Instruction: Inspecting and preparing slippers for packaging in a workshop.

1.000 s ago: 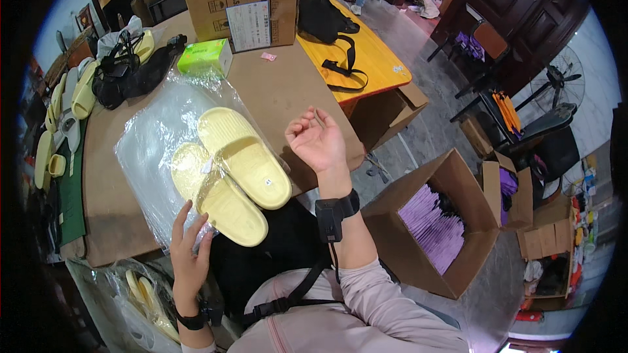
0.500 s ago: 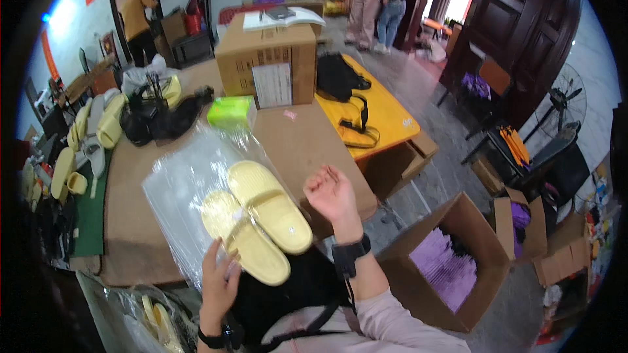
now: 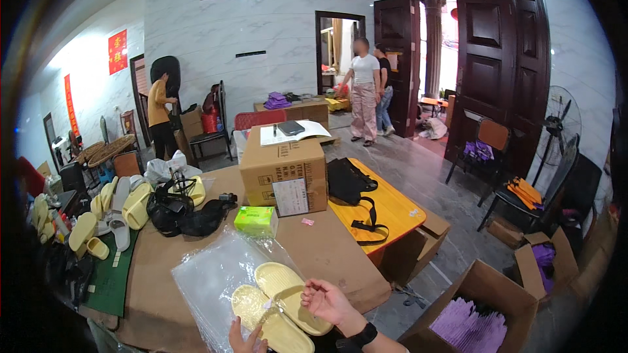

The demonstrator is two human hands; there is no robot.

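A pair of pale yellow slippers [image 3: 251,305] lies side by side on a stack of clear plastic bags [image 3: 210,281] at the table's near edge. Glossy highlights show on them; I cannot tell whether film covers them. My left hand [image 3: 246,338] is at the near left slipper with its fingers spread, partly cut off by the lower edge. Over the right slipper hovers my right hand [image 3: 325,301], its fingers loosely bent and apart, with nothing in it. Whether it touches the slipper is unclear.
A green tissue pack [image 3: 256,221] and a large carton [image 3: 283,173] stand beyond the bags. More slippers [image 3: 137,207] sit at the left by a black bag [image 3: 171,209]. Right of the table is an open box [image 3: 481,301] of purple items. Several people are farther off.
My view has tilted up, so the table and slippers sit lower in the picture. My right hand has come over the right slipper. A person in the background has turned and stepped.
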